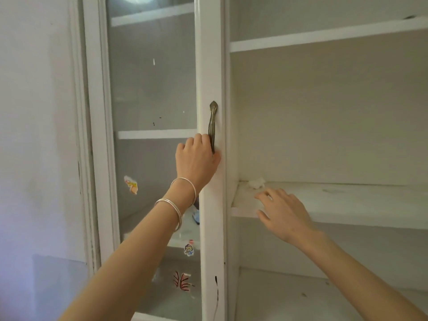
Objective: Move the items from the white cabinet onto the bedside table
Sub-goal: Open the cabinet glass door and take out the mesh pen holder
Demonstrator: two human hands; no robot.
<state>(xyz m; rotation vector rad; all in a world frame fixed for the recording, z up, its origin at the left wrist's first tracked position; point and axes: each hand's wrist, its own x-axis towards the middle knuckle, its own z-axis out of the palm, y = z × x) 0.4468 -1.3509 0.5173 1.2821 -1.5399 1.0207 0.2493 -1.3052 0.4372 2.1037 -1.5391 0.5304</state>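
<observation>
The white cabinet (pixel 324 45) fills the view, its right side standing open with bare shelves. My left hand (pixel 196 158) grips the lower end of the bronze handle (pixel 212 122) on the glass door (pixel 152 89). My right hand (pixel 281 212) reaches over the front edge of the middle shelf (pixel 359 200), fingers spread and relaxed, holding nothing. A small crumpled white scrap (pixel 256 182) lies at the shelf's back left corner, just beyond my fingertips. The bedside table is out of view.
Cartoon stickers (pixel 131 184) dot the glass door, and more shelves show behind the glass. A plain wall (pixel 34 135) lies to the left. Two silver bangles (pixel 183 193) ring my left wrist. The lower shelf (pixel 301 295) carries only a few specks.
</observation>
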